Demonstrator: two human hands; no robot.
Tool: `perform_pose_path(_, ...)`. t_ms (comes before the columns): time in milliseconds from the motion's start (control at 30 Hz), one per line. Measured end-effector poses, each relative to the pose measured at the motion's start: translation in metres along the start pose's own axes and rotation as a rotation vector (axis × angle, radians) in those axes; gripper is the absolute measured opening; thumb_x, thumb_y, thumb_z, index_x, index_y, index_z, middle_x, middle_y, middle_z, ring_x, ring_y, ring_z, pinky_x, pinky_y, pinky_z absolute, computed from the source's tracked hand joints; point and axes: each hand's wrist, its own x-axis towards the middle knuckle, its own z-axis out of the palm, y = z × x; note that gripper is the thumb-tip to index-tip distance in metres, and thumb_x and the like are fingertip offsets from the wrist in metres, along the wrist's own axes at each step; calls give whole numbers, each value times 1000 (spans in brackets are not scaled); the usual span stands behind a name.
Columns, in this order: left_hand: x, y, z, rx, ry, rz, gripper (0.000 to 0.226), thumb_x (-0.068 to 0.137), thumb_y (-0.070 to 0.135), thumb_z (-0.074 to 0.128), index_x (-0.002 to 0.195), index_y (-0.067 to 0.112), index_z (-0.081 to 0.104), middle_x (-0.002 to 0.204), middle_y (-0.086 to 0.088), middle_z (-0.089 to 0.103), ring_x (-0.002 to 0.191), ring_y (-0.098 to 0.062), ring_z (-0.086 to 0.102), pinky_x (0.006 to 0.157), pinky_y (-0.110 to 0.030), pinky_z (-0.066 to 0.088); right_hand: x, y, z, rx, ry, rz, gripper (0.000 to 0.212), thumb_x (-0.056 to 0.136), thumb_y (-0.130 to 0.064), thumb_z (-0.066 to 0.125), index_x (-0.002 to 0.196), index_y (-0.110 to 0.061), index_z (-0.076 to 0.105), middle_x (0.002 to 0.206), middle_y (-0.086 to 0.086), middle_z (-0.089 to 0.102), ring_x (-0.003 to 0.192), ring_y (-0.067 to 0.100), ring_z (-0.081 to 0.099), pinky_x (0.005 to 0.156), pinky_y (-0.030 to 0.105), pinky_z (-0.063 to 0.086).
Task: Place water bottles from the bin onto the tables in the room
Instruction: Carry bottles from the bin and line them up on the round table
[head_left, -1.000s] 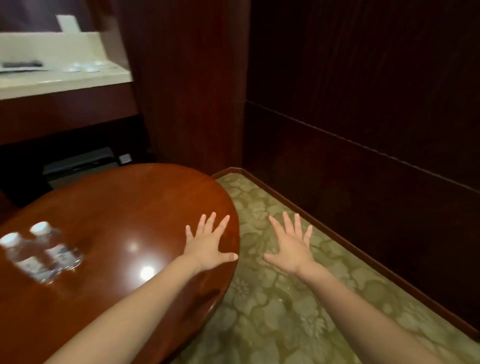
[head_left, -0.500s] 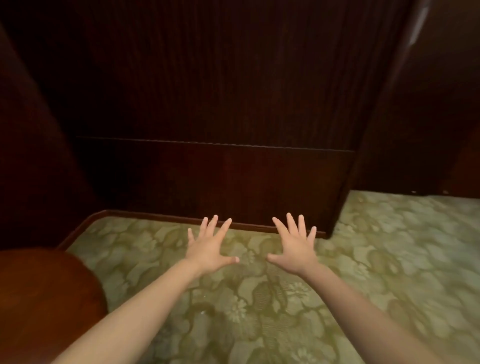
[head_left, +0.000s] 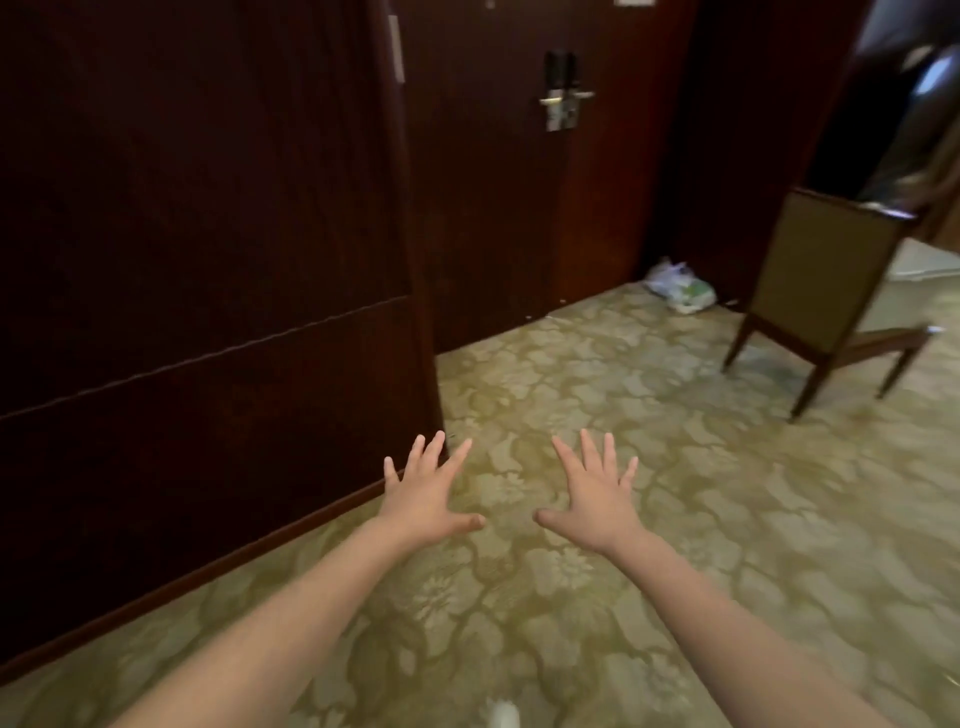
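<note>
My left hand (head_left: 428, 496) and my right hand (head_left: 595, 493) are stretched out in front of me over the green patterned carpet, palms down, fingers spread wide, holding nothing. No water bottle, bin or table is in view. A small white object (head_left: 503, 716) shows at the bottom edge; I cannot tell what it is.
A dark wood panelled wall (head_left: 208, 260) runs along the left to a corner. Beyond stands a door with a metal lever lock (head_left: 561, 98). A plastic bag (head_left: 680, 288) lies on the carpet by the door. A wooden chair (head_left: 826, 296) stands at the right.
My view has swung right: the round table with two bottles has left the frame, and the door, bag and chair have come in. Both hands stay spread and hold nothing.
</note>
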Motion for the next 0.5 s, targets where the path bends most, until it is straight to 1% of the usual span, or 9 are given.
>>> perform_pose_path(133,86,45,-1,36,-19,143,106,78,69,63,153,44,-8,164,2,-19,149,-23,-22,118,-61,-9,35,54,-21,-4,42,157,104,78,-60,65,158,-34,5,167,6,-12,150,35,-21,117,63,-13)
perform_pose_path(300,178,99,-10,69,-27,309,108,76,74,60,153,44,-8,164,2,-19,150,-23,-21,118,-61,-9,77,108,-45,9,106,301,103,78,-62,63,158,-35,4,167,6,-13,150,35,-23,117,62,-14)
perform_pose_path(500,244,170,-1,62,-124,472,106,76,72,62,154,44,-4,164,3,-17,150,-21,-19,119,-59,-8,80,164,-62,49,141,497,103,79,-62,63,158,-35,4,167,5,-13,150,35,-22,117,62,-12)
